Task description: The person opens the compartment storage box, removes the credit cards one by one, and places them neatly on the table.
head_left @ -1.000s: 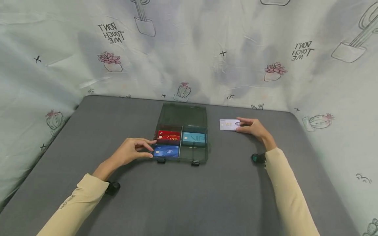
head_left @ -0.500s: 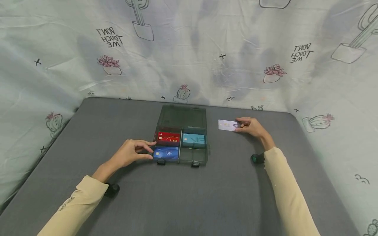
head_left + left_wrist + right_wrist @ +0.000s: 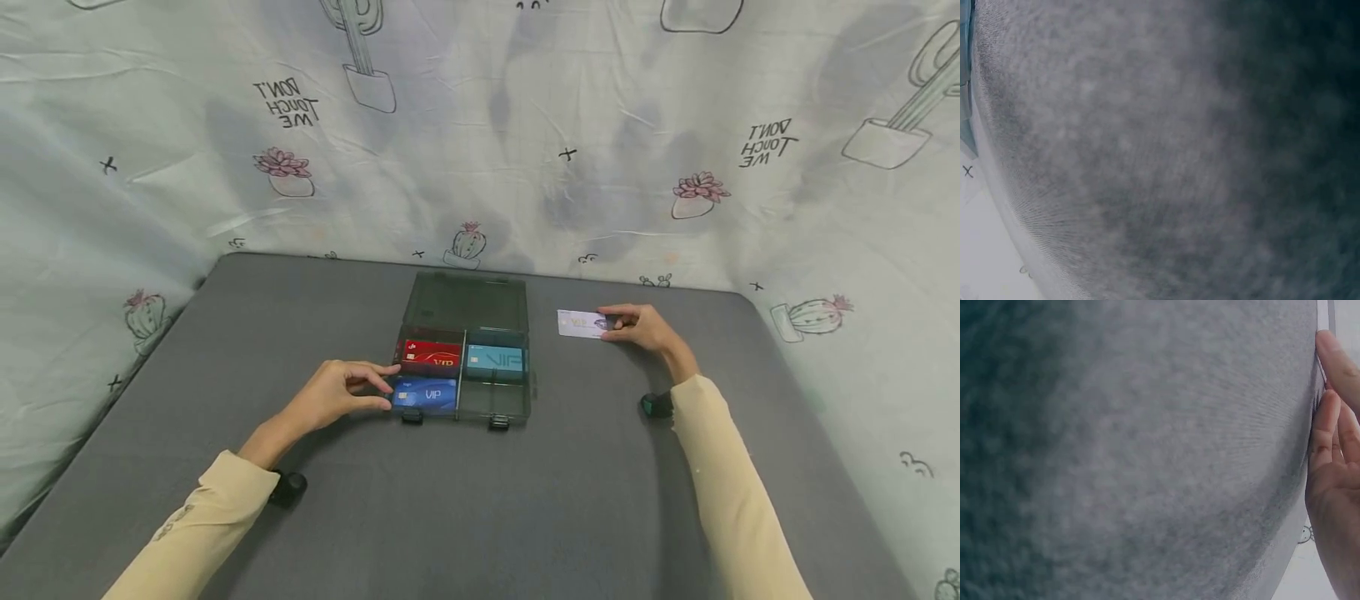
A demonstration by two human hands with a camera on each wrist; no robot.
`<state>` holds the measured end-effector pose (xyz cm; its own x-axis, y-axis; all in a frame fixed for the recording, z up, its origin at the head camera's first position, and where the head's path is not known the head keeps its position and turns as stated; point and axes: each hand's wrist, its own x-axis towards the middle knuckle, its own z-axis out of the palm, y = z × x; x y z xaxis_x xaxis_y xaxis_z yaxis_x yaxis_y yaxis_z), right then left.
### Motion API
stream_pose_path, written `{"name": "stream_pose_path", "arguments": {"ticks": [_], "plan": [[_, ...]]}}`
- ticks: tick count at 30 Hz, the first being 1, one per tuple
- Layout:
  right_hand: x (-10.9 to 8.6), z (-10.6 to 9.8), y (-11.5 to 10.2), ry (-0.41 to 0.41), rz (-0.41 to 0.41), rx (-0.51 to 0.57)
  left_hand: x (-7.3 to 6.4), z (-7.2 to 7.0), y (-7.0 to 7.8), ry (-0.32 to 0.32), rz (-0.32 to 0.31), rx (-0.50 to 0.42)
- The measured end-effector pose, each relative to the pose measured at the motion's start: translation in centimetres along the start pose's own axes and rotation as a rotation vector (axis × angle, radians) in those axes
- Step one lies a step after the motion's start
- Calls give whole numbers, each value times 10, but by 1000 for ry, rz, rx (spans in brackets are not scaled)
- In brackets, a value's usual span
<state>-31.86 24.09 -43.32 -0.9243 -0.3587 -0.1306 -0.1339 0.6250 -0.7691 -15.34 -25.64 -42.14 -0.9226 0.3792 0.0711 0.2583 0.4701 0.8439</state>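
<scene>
A dark translucent plastic box [image 3: 492, 402] lies with its lid [image 3: 467, 302] folded back. Its back-left compartment holds a red VIP card [image 3: 432, 353]; a teal VIP card [image 3: 495, 358] is in the back-right one. In the front-left compartment is a blue VIP card [image 3: 425, 394], while the front-right one shows a bare floor. My left hand [image 3: 330, 393] touches the box's left side, thumb and forefinger spread apart. Right of the box, my right hand [image 3: 643, 328] pinches the right end of a white VIP card [image 3: 580, 323]. Whether that card touches the table cannot be told.
The box's two black latches [image 3: 498, 423] face the front. A grey cloth-covered table [image 3: 480, 500] extends around it. Behind stands a pale curtain [image 3: 480, 125] printed with cacti. The left wrist view shows mostly blurred cloth.
The box and both hands sit slightly lower in the head view, as does the curtain. Both hands keep their places at the box and the white card.
</scene>
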Motion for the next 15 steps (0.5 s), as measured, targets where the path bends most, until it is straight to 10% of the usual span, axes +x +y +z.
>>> {"name": "stream_pose_path", "arguments": {"ticks": [15], "plan": [[-6,2,1,8,39,74,-2,0,-1,-2,1,-13]]}}
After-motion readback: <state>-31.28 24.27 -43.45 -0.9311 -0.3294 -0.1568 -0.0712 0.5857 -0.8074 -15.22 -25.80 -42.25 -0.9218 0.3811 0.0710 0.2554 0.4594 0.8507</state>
